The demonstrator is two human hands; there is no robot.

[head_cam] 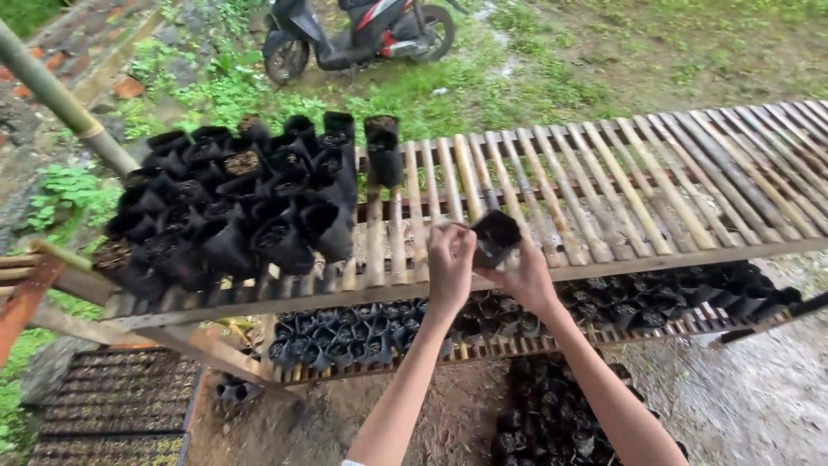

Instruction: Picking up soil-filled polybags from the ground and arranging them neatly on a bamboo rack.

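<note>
A small black plastic seedling bag filled with dark soil is held above the front edge of the bamboo slat rack. My right hand grips it from below and the side. My left hand pinches its left rim. A crowd of several similar black bags stands on the left part of the rack. One bag stands a little apart at their right.
A lower bamboo shelf carries rows of several more black bags. Seedling trays lie on the ground at the lower left. A motor scooter is parked on the grass behind. A bamboo pole slants at the upper left.
</note>
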